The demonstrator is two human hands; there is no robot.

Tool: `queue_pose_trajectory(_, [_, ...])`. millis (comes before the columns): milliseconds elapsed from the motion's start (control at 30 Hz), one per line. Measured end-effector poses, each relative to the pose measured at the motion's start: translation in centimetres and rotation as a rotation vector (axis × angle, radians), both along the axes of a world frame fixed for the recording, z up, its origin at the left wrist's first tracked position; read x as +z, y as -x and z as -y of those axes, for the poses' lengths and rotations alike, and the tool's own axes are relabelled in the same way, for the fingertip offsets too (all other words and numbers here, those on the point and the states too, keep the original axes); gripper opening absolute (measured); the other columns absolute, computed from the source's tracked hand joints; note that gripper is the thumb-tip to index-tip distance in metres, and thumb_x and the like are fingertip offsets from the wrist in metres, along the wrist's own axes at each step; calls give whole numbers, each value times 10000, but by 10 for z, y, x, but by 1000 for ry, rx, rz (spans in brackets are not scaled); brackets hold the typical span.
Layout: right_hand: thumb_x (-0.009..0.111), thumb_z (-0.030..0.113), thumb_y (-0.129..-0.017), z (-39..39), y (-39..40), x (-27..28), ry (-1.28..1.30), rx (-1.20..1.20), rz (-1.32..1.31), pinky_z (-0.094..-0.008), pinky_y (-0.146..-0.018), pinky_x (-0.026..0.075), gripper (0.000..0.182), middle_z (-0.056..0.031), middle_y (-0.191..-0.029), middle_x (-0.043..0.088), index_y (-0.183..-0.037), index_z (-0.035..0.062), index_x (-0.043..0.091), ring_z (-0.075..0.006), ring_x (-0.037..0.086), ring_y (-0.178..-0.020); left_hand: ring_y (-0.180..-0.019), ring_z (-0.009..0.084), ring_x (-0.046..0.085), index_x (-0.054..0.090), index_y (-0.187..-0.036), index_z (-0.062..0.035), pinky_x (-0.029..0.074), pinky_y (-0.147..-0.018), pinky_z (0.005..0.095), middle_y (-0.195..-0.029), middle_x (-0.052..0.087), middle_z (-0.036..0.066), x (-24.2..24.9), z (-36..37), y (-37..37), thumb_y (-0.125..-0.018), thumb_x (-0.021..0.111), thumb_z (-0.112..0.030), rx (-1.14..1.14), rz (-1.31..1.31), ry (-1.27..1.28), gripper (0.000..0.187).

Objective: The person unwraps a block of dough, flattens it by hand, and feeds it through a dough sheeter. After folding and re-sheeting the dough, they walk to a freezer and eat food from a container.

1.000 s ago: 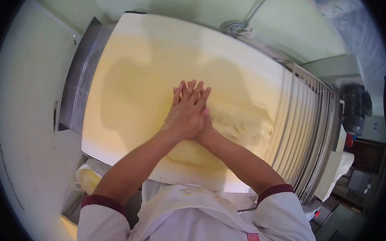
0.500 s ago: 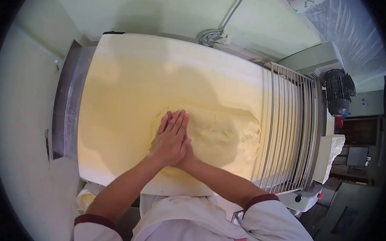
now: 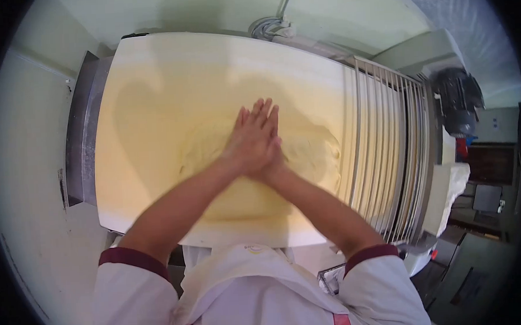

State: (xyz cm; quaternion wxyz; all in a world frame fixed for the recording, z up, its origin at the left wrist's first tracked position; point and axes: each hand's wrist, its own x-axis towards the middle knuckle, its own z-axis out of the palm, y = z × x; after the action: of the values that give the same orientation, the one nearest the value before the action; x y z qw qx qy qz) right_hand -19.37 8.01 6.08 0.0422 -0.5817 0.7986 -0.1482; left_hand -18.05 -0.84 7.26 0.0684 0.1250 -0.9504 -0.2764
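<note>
Left hand [image 3: 251, 145]: released, open and flat, fingers extended, laid over the right hand [image 3: 278, 162]. Right hand: mostly hidden underneath; the set of its fingers cannot be told. No grasp on anything is visible. Both hands are over the dough [image 3: 312, 154]; whether the palms bear on it cannot be confirmed.

Dough: one broad, pale yellow mass lying on the table [image 3: 136, 115], showing on both sides of the hands, with its right end near the guard [image 3: 384, 69]. Surface dimpled, edges rounded and uneven.

Handling, by judgement: soft and pliable, fairly heavy for its bulk, liable to sag or stretch if lifted by one edge. Spread palms beneath both ends would be the sound hold; fingertip pinching would likely mark or tear it.

Surroundings: the guard's metal bars cross above the table's right part. A motor [image 3: 455, 90] sits beyond; a coiled cable [image 3: 263, 29] lies behind the far edge.
</note>
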Motion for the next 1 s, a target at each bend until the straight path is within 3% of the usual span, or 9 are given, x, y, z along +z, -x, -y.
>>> queue_pose_trajectory(100, [489, 516, -839, 10, 43, -2, -146, 2, -155, -533, -1170, 20, 893, -180, -1565, 171, -1501, 13, 163, -409, 59, -1448, -1452, 368, 141, 217, -1485, -7, 80, -1165, 539, -1549, 216, 196, -5, -4, 4, -907, 458, -319, 47, 18, 34, 700])
queue_pose_trajectory(300, [506, 458, -841, 11, 41, 15, -181, 20, -224, -546, -1167, 33, 874, -240, -1549, 165, -1488, -19, 162, -408, 81, -1446, -1456, 362, 132, 196, -1485, 9, 75, -1166, 536, -1552, 196, 209, -7, 0, 2, -903, 460, -322, 49, 4, 6, 720])
queue_pose_trajectory(400, [506, 503, -832, -12, 5, -1, -98, 13, -9, -538, -1166, 10, 895, -195, -1562, 172, -1494, 5, 166, -394, 68, -1447, -1458, 372, 114, 181, -1486, 22, 61, -1166, 530, -1555, 182, 219, 14, -12, -29, -892, 477, -332, 16, 55, -103, 752])
queue_pose_trajectory(467, [510, 496, -834, -32, -15, -1, -111, 14, 75, -534, -1167, 10, 892, -200, -1560, 171, -1492, 1, 167, -393, 67, -1447, -1459, 383, 101, 172, -1486, 33, 58, -1163, 534, -1557, 167, 230, 3, -43, -61, -886, 487, -345, 25, 63, -96, 776])
queue_pose_trajectory(700, [524, 470, -839, -47, -17, -5, -74, 82, 217, -521, -1169, 10, 881, -220, -1554, 167, -1487, -11, 169, -390, 65, -1448, -1458, 403, 86, 167, -1485, 51, 56, -1154, 556, -1561, 137, 246, 2, -51, -56, -879, 503, -376, 46, 57, -60, 814])
queue_pose_trajectory(767, [528, 462, -841, -50, -7, -13, 48, 94, 225, -517, -1170, 10, 878, -226, -1553, 166, -1486, -15, 170, -389, 65, -1449, -1460, 395, 80, 167, -1487, 45, 53, -1157, 549, -1564, 141, 233, 5, -49, -46, -883, 499, -377, 90, 33, -79, 808])
queue_pose_trajectory(833, [542, 450, -836, -51, 16, -24, 241, 9, 60, -496, -1176, 25, 884, -249, -1547, 153, -1485, -19, 168, -385, 59, -1453, -1462, 385, 82, 168, -1488, 37, 51, -1160, 543, -1566, 151, 221, 7, -50, -24, -889, 493, -377, 74, -2, -76, 797])
queue_pose_trajectory(900, [544, 450, -836, -57, 64, -10, 144, 13, 7, -500, -1174, 25, 885, -248, -1548, 151, -1485, -20, 167, -385, 60, -1453, -1463, 373, 91, 172, -1490, 27, 49, -1163, 539, -1565, 166, 208, 16, -48, 40, -897, 486, -376, 15, -75, -36, 783])
queue_pose_trajectory(1000, [547, 450, -836, -66, 110, 2, -28, -16, -51, -506, -1172, 24, 888, -248, -1549, 147, -1485, -20, 166, -386, 61, -1454, -1462, 353, 110, 180, -1489, 18, 47, -1167, 534, -1558, 189, 199, 5, -84, 81, -907, 477, -385, -47, 12, 22, 767])
